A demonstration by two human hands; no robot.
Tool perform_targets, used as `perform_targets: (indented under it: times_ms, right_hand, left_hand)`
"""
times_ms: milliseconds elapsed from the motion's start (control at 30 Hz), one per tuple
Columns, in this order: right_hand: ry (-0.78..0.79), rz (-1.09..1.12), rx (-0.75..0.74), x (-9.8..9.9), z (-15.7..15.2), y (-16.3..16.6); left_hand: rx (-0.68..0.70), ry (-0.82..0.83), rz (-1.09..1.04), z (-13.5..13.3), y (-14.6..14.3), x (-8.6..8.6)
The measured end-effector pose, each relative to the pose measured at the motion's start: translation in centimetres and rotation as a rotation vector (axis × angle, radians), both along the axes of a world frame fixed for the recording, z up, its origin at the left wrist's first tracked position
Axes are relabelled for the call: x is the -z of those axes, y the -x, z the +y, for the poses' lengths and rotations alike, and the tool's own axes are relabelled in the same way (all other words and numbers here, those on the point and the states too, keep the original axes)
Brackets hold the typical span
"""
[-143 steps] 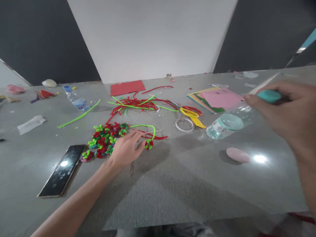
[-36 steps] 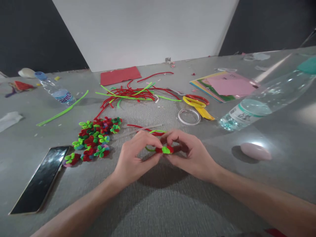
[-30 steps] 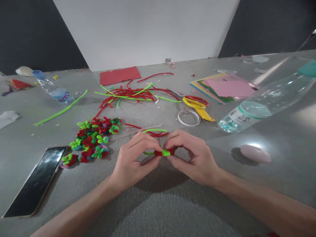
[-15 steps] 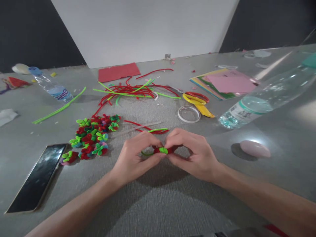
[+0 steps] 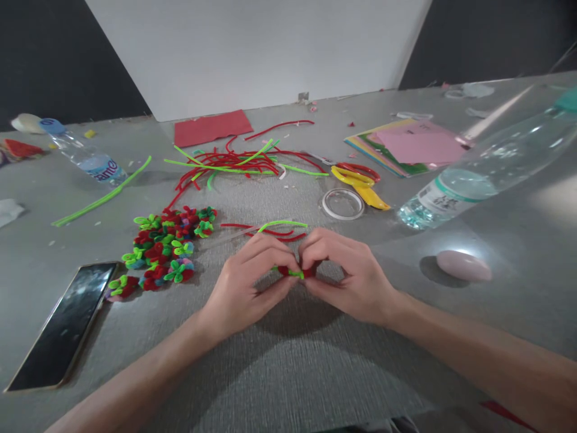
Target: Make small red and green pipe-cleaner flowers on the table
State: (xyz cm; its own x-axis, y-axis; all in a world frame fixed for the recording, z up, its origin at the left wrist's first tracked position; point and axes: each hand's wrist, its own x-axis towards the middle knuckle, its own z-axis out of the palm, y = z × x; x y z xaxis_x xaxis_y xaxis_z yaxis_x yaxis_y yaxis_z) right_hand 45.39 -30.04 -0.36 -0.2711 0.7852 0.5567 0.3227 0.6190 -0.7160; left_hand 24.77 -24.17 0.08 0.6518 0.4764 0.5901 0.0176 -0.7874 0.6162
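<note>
Between my fingertips is a small red and green pipe-cleaner piece (image 5: 296,273), mostly covered by the fingers. My left hand (image 5: 252,279) pinches it from the left, and my right hand (image 5: 345,273) pinches it from the right, the fingertips of both nearly meeting. Just beyond the hands lie loose red and green pipe cleaners (image 5: 283,225) beside a clear strip (image 5: 229,236). To the left sits a cluster of finished-looking pipe-cleaner flowers (image 5: 164,246) in red, green and some blue.
A phone (image 5: 63,328) lies at left. Farther back are a pipe-cleaner pile (image 5: 229,162), red sheet (image 5: 213,127), scissors (image 5: 356,180), tape roll (image 5: 324,205) and coloured papers (image 5: 412,144). Bottles stand tilted-looking left (image 5: 97,162) and right (image 5: 469,180); a pink oval object (image 5: 464,266) is right.
Both hands keep their pinch while the fingers shift on the piece; less of its green part shows now. The whole view has moved slightly.
</note>
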Motion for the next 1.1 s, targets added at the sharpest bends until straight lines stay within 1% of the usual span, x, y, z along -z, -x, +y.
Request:
perform_targets:
  times_ms: [133,333,467,600,700,800,1100]
  right_hand:
    - [-0.057,-0.022,0.03,-0.1,-0.1,-0.1]
    - [-0.085,-0.065,0.041,-0.2,-0.2,0.0]
    - [-0.065,-0.05,0.088,-0.3,-0.3,0.2]
    - [-0.003,-0.069,0.118,-0.6,-0.4,0.3]
    - [0.051,-0.048,0.119,-0.7,-0.5,0.4]
    - [0.067,-0.023,0.126,-0.7,-0.5,0.5]
    - [0.166,0.07,0.099,-0.7,-0.6,0.4]
  left_hand:
    - [-0.059,-0.051,0.043,0.0,0.0,0.0]
    - [-0.04,0.008,0.087,-0.1,0.1,0.2]
    - [-0.054,0.042,0.082,-0.1,0.0,0.3]
    - [-0.099,-0.023,0.08,-0.3,0.1,0.4]
    - [-0.112,-0.07,0.104,-0.6,0.1,0.5]
    - [-0.116,-0.089,0.104,-0.9,0.1,0.4]
    - [-0.103,-0.092,0.045,-1.0,-0.1,0.2]
